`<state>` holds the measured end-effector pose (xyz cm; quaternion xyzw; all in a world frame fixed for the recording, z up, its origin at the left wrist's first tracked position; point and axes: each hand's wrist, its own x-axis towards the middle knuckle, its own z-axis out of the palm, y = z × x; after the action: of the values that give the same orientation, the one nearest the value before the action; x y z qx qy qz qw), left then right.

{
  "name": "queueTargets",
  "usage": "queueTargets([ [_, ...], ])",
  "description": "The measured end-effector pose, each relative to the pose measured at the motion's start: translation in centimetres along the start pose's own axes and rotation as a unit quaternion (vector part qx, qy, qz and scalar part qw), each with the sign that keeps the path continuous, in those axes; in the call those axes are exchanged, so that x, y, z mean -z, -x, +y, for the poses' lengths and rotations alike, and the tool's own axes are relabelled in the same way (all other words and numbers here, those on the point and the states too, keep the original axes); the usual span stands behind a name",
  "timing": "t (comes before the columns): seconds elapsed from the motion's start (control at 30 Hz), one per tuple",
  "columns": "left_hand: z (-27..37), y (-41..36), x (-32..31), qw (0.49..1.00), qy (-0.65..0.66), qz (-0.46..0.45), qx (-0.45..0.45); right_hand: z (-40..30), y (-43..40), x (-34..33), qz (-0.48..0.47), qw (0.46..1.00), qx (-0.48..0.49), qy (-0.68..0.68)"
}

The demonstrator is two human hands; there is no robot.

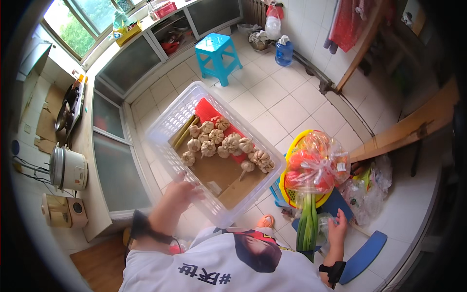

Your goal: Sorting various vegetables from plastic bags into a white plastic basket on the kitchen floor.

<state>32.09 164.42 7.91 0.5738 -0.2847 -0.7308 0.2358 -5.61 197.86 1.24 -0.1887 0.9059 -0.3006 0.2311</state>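
Observation:
A white perforated plastic basket (251, 188) is tilted in front of me, with garlic bulbs (216, 136), a red net or corrugated piece (206, 109), brownish sticks (184, 132) and a cardboard-like base inside. My left hand (184, 190) is at its near left wall, slightly blurred; whether it grips the wall is unclear. My right hand (337, 227) stands apart from the basket with fingers spread and nothing in them. Beside that hand are green onions (308, 222) and, farther off, a yellow basket (285, 189) with plastic-bagged tomato-like red produce (310, 164).
A turquoise stool (215, 45) and a blue water jug (284, 53) stand on the tiled floor. Counters run along the left, with a rice cooker (74, 169) and a wok (64, 116). A blue chair part (365, 257) and plastic bags (365, 197) lie at right.

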Motion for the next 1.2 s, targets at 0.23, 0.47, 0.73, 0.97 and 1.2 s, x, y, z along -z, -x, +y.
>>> queueTargets([
  [0.23, 5.1, -7.3, 4.7, 0.994, 0.106, 0.003, 0.02, -19.0, -1.0, -10.5, -0.026, 0.977, 0.139, -0.161],
  [0.47, 9.1, -14.2, 10.3, 1.0, 0.0, 0.007, -0.007, -12.9, 1.1, -15.5, 0.028, 0.978, 0.089, 0.188],
  [0.73, 10.4, -17.1, 9.4, 0.998, -0.051, -0.001, 0.026, -4.3, 12.8, -10.5, -0.028, 0.875, -0.352, 0.331],
  [0.97, 9.8, -15.6, 2.6, 0.996, -0.05, -0.01, 0.077, -0.4, 19.4, -7.6, 0.074, 0.867, -0.365, 0.332],
  [1.2, 10.1, -16.1, -5.9, 0.986, -0.126, -0.072, 0.083, 1.0, 23.0, -6.3, 0.186, 0.884, -0.398, 0.162],
])
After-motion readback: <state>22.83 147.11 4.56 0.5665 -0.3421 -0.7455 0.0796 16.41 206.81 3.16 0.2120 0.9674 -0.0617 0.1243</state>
